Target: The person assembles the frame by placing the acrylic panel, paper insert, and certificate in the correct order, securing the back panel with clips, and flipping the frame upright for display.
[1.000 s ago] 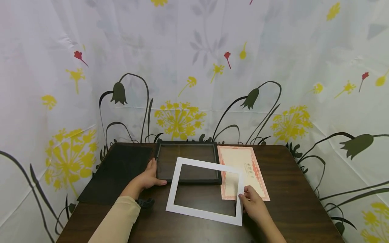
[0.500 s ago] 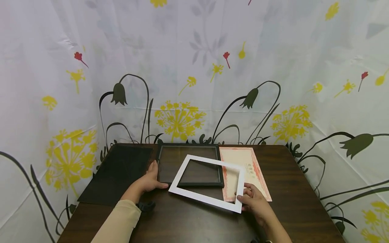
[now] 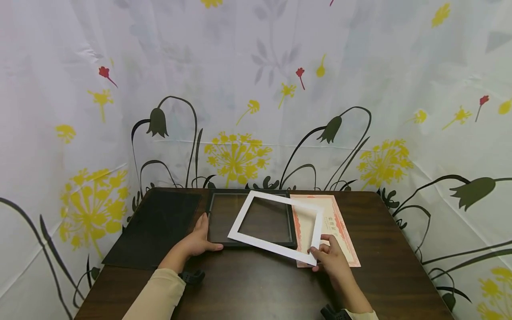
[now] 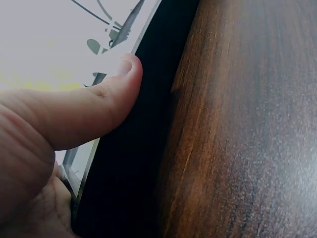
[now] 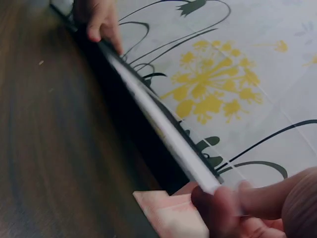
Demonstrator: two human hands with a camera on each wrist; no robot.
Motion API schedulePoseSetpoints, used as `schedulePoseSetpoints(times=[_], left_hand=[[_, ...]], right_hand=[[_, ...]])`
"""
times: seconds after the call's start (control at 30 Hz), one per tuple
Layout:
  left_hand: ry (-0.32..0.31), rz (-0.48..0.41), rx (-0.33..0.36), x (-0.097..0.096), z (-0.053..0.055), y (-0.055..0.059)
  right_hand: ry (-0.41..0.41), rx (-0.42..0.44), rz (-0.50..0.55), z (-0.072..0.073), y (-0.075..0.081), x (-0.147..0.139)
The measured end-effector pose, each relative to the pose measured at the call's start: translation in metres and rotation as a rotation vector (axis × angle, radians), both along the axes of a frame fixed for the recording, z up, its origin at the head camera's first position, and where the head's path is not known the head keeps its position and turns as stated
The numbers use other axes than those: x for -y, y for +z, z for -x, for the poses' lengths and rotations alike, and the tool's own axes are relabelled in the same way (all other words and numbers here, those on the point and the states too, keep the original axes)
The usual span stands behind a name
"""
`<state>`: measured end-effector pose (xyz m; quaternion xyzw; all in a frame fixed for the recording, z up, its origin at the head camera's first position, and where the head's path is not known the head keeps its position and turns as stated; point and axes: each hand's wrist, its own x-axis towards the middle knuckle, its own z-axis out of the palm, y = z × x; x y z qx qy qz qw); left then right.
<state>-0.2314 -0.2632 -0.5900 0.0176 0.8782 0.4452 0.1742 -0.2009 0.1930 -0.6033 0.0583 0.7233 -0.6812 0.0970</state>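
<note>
My left hand [image 3: 195,240] lies at the near left corner of a black picture frame [image 3: 229,191]. Its fingers run straight along the side, and in the left wrist view the thumb [image 4: 99,109] rests over the near edge. My right hand [image 3: 331,257] pinches a white mat board [image 3: 273,250] near its close right corner. Tilted, the mat hangs over the frame's right part and over a cream certificate [image 3: 340,231] with a red border. In the right wrist view the mat shows edge-on above the frame.
A black backing board [image 3: 160,222] lies left of the frame. Everything rests on a dark wooden table [image 3: 248,289], with a flower-printed curtain [image 3: 256,89] right behind it. Black bands sit at both wrists.
My right hand has moved away from me, carrying the white mat farther over the black frame and tilting it. My left hand has stayed at the frame's corner.
</note>
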Motion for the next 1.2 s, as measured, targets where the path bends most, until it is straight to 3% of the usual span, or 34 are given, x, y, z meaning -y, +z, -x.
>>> schedulePoseSetpoints(times=[0.17,0.5,0.73,1.2], left_hand=[[0.002,0.003,-0.004,0.0,0.001,-0.001],[0.009,0.001,-0.004,-0.004,-0.004,0.001],[-0.001,-0.004,-0.001,-0.005,-0.011,0.002],[0.003,0.001,0.0,-0.004,-0.01,-0.005]], right_hand=[[0.009,0.019,0.041,0.01,-0.001,0.005],[-0.065,0.015,-0.002,0.016,0.001,0.012],[-0.058,-0.025,-0.024,0.016,-0.001,0.014],[-0.081,-0.087,-0.013,0.025,0.003,0.032]])
